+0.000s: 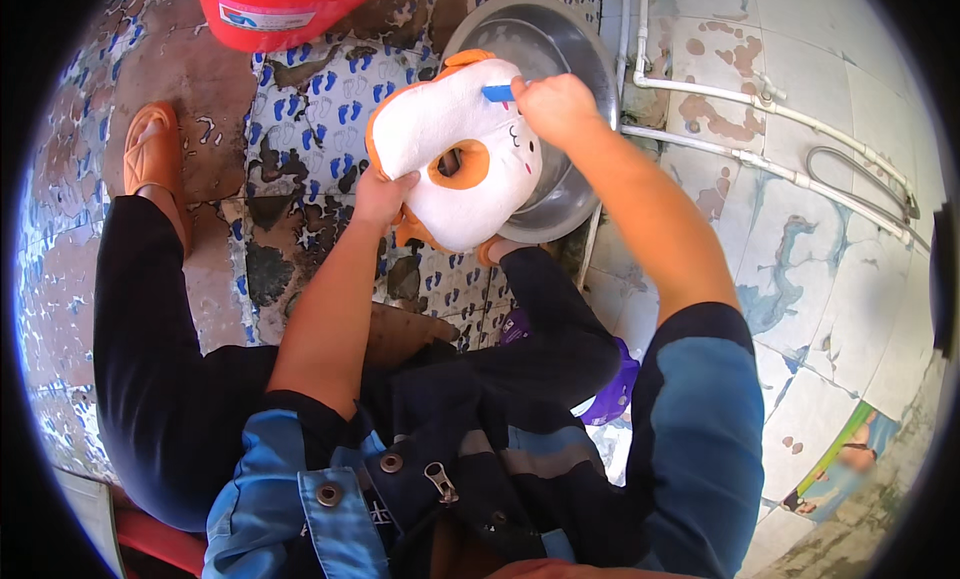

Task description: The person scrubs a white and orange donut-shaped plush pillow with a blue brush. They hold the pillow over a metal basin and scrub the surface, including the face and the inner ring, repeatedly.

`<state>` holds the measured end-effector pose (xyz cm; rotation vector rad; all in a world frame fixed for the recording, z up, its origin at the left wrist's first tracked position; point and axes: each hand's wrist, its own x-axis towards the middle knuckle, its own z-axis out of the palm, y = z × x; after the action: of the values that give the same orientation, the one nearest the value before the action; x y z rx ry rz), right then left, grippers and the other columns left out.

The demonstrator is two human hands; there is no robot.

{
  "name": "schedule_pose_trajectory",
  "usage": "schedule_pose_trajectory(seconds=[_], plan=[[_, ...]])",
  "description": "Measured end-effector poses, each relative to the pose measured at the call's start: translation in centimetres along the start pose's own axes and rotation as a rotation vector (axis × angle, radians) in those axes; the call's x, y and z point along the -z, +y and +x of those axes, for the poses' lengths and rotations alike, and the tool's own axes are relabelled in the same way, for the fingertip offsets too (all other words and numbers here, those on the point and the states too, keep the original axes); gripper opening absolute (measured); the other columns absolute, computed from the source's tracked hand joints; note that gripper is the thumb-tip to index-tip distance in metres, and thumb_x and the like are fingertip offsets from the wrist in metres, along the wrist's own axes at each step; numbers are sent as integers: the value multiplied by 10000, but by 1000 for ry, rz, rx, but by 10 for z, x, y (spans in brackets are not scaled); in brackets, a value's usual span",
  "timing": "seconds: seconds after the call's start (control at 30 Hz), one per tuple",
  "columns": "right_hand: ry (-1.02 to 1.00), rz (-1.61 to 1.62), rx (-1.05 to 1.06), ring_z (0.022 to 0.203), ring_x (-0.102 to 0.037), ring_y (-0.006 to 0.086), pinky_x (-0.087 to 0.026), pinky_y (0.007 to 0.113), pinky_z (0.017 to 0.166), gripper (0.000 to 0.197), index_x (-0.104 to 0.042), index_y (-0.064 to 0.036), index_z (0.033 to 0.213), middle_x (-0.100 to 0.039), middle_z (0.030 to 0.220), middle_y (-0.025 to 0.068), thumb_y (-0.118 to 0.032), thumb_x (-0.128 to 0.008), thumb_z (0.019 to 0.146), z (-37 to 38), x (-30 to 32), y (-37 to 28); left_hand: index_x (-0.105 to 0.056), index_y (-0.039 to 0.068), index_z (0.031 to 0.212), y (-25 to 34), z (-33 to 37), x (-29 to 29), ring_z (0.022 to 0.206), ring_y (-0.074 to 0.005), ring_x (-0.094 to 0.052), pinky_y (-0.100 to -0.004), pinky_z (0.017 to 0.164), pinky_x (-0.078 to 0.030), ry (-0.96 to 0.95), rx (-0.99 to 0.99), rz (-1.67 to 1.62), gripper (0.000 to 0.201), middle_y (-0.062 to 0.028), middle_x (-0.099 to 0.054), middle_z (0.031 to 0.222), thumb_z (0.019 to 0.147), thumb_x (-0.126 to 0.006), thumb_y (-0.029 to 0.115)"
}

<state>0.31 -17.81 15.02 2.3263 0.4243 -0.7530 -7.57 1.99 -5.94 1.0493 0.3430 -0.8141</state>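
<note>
A plush neck pillow (450, 204), white with orange edging and a small stitched face, is held up over the near left side of a grey metal basin (590, 89). My left hand (383, 194) is closed on the pillow's lower left edge. Pinched in my right hand (556, 109) is a blue brush (496, 94), its end resting against the white fabric above the face. My fingers hide most of the brush, so its bristles do not show. Through the pillow's middle hole the orange lining is visible.
A red tub (265, 19) stands at the far left. White pipes (735, 94) run along the tiled wall on the right. A purple package (612, 391) lies beside my right leg. My orange sandal (152, 149) rests on the worn, footprint-patterned floor.
</note>
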Motion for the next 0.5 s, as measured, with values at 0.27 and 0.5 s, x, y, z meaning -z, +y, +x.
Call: schedule_pose_trajectory(seconds=[0.27, 0.5], plan=[[20, 106, 341, 655, -645, 236, -487, 381, 572, 118, -536, -85, 848, -631, 716, 60, -201, -521, 824, -24, -22, -56, -526, 0, 1118, 18, -9, 3, 489, -154, -554, -301, 391, -417, -21, 98, -26, 310, -109, -639, 853, 835, -628, 77], [-94, 197, 168, 806, -645, 224, -473, 393, 698, 137, -547, -78, 894, -646, 811, 65, -200, -537, 832, 11, -32, -56, -505, 8, 1226, 33, -13, 3, 1015, -203, -599, -332, 873, -479, -65, 184, -26, 451, -108, -602, 1162, 799, -649, -13]])
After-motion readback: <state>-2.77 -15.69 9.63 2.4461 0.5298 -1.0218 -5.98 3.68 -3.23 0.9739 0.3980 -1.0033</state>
